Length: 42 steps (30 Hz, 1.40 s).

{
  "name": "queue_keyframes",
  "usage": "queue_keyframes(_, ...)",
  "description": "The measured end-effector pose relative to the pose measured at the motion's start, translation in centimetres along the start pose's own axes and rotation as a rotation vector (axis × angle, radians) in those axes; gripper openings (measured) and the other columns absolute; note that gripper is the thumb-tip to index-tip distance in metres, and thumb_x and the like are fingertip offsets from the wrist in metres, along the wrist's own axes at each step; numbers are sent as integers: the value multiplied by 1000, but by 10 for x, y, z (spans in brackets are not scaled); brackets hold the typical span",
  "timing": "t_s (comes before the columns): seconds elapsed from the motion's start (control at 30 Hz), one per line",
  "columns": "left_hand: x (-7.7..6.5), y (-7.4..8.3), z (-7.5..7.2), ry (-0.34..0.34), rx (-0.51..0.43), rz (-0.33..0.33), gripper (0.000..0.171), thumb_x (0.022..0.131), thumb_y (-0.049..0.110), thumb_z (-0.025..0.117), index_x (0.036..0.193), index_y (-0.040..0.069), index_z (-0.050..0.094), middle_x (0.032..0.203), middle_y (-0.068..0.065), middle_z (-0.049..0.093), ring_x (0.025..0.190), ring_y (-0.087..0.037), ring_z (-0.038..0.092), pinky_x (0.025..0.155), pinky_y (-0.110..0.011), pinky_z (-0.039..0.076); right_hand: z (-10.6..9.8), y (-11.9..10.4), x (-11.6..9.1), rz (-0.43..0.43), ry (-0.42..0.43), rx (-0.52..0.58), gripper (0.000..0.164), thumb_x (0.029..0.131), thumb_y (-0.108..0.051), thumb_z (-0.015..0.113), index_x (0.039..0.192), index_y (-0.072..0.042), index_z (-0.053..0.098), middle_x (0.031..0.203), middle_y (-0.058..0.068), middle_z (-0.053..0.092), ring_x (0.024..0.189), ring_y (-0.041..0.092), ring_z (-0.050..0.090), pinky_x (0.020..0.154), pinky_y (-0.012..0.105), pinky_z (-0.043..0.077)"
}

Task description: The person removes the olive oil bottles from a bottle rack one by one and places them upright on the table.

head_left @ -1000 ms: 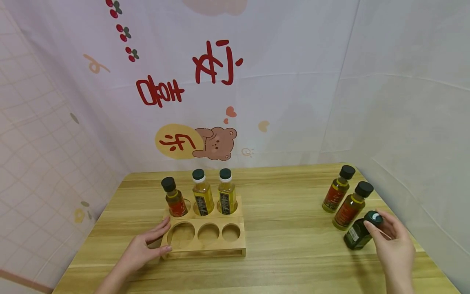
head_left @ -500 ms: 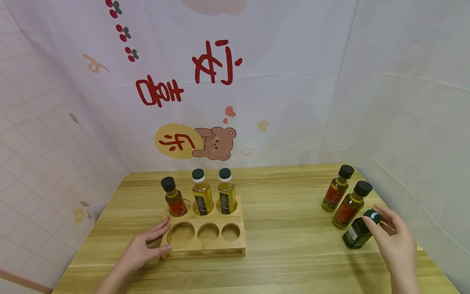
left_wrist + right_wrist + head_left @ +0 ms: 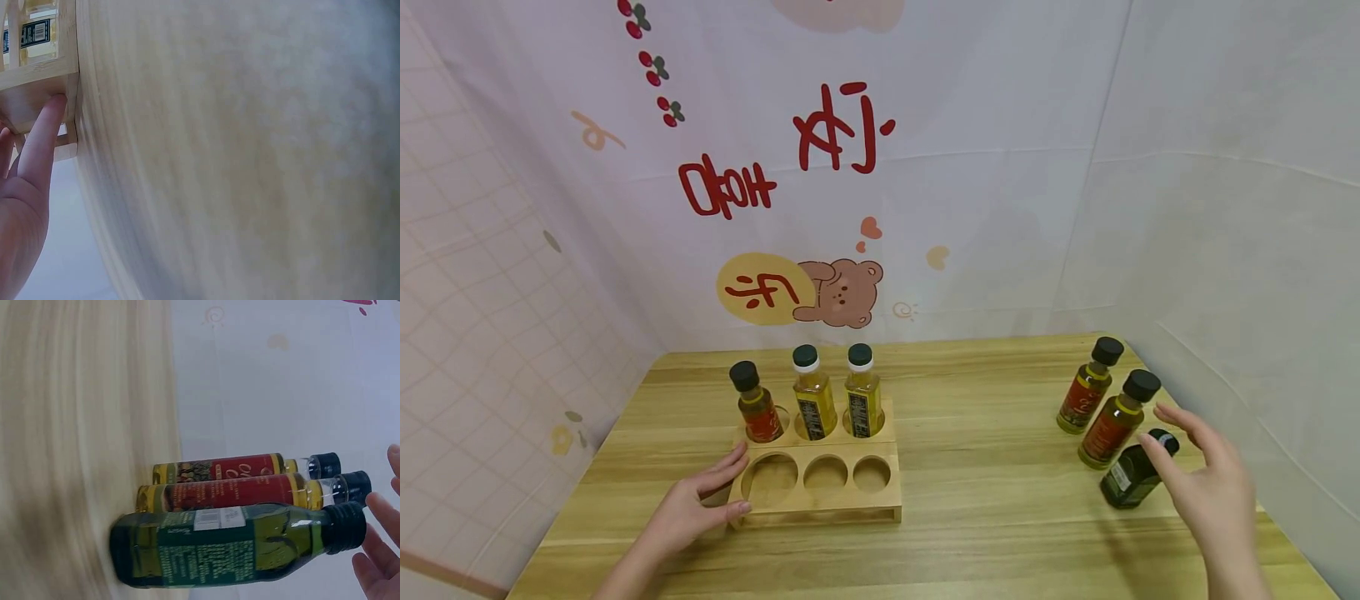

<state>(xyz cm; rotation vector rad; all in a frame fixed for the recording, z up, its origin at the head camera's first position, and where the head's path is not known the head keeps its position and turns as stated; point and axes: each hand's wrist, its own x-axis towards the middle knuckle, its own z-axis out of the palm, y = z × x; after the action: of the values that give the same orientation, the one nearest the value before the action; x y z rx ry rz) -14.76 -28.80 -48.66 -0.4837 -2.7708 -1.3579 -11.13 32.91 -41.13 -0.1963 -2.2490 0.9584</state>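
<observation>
My left hand (image 3: 700, 504) rests against the left side of a two-tier wooden bottle rack (image 3: 823, 502), thumb by its front corner. In the left wrist view, a straight digit of the left hand (image 3: 34, 169) touches the rack's side (image 3: 31, 97). At the right, my right hand (image 3: 1210, 487) hovers around the cap of a dark green oil bottle (image 3: 1129, 479), thumb and fingers spread. The right wrist view shows the fingertips (image 3: 382, 512) just off the black cap of this upright bottle (image 3: 206, 547).
Two red-labelled oil bottles, one nearer (image 3: 1108, 433) and one farther (image 3: 1084, 402), stand behind the green one. In the rack's back row are a red-labelled bottle (image 3: 762, 417) and two yellow-labelled ones (image 3: 816, 408). Three front holes show no bottles. White printed cloth (image 3: 985, 250) encloses the table.
My right hand has loosened from the green bottle's cap, its thumb and fingers spreading apart and shifting slightly right. The bottle stays standing. My left hand has not moved.
</observation>
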Motion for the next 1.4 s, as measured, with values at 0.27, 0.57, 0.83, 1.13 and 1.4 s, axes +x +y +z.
queue_keyframes(0.27, 0, -2, 0, 0, 5, -7, 65, 82, 32, 83, 138, 9, 60, 151, 0, 44, 133, -6, 36, 96, -15, 35, 4, -15, 8, -118, -18, 11, 46, 80, -4, 82, 124, -10, 70, 111, -35, 55, 111, -17, 41, 97, 12, 27)
queue_keyframes(0.57, 0, -2, 0, 2, 7, -9, 66, 81, 33, 83, 138, 8, 60, 151, -1, 44, 134, -10, 36, 96, -13, 34, 19, -31, 11, -279, -49, 74, 57, 72, 6, 84, 124, -10, 69, 109, -25, 63, 108, -15, 45, 91, 10, 28)
queue_keyframes(0.83, 1, -3, 0, -1, 4, -28, 67, 81, 32, 83, 138, 8, 59, 151, 2, 44, 132, 1, 34, 96, -15, 35, 42, -40, 10, -404, -127, 70, 61, 69, 9, 84, 125, -8, 68, 106, -8, 68, 74, -1, 49, 65, 16, 36)
queue_keyframes(1.13, 0, 1, 0, -6, 2, -22, 65, 81, 31, 83, 138, 9, 60, 151, 1, 45, 134, -13, 37, 96, -17, 38, 75, -50, 7, -422, -246, 101, 59, 75, 2, 84, 130, -8, 64, 114, 7, 70, 108, 18, 57, 89, 12, 35)
queue_keyframes(1.4, 0, 2, 0, -5, 5, -17, 66, 81, 30, 83, 138, 9, 60, 151, 1, 44, 134, -13, 37, 96, -17, 37, 108, -63, 6, -458, -317, 169, 59, 76, -1, 85, 131, -7, 64, 118, 5, 70, 112, 26, 59, 98, 18, 37)
